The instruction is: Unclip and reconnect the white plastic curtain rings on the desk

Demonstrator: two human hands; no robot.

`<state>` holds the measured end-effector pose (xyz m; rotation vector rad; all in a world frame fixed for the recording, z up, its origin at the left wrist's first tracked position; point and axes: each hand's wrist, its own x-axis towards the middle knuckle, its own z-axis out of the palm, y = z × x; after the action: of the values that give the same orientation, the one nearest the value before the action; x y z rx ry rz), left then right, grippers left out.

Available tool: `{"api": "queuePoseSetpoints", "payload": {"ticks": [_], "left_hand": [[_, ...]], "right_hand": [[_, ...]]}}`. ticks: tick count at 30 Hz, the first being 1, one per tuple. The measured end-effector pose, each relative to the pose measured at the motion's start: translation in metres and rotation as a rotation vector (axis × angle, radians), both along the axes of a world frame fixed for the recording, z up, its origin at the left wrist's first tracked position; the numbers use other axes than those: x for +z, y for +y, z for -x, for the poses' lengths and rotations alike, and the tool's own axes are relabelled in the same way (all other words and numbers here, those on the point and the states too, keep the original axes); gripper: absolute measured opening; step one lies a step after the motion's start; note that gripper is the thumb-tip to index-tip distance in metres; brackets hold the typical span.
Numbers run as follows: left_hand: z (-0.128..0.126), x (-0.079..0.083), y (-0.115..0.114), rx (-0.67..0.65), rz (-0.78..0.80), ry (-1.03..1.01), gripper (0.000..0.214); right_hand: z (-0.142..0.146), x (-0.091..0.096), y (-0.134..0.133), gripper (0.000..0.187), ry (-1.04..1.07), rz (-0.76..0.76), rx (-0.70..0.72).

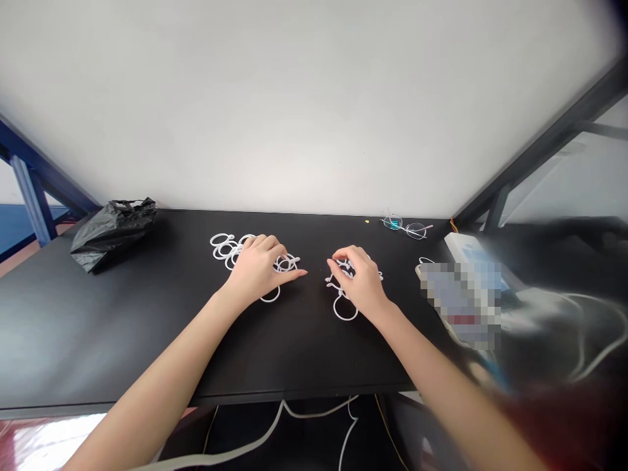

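Note:
Several white plastic rings (226, 247) lie in a loose pile on the black table (98, 327). My left hand (260, 269) rests flat on the right part of this pile, fingers stretched out over the rings. My right hand (357, 278) lies palm down on a second, smaller cluster of white rings (345, 309), its fingers curled and pinching at the rings near the fingertips. The two hands sit side by side near the table's middle, a small gap between them.
A crumpled black plastic bag (112, 230) sits at the table's back left. A pair of glasses (405, 226) lies at the back right by the white wall. A white box and cables (564, 307) crowd the right side. Cords hang below the front edge.

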<state>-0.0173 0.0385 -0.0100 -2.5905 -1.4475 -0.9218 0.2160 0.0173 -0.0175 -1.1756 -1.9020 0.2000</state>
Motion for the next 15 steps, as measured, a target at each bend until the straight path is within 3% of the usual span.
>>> {"api": "queuePoseSetpoints", "payload": {"ticks": [6, 15], "left_hand": [[0.007, -0.014, 0.009, 0.033, 0.046, 0.092, 0.041], [0.007, -0.016, 0.009, 0.041, 0.070, 0.119, 0.038]], "right_hand": [[-0.008, -0.010, 0.009, 0.005, -0.176, 0.166, -0.025], [-0.003, -0.014, 0.009, 0.013, -0.135, 0.182, 0.056]]}}
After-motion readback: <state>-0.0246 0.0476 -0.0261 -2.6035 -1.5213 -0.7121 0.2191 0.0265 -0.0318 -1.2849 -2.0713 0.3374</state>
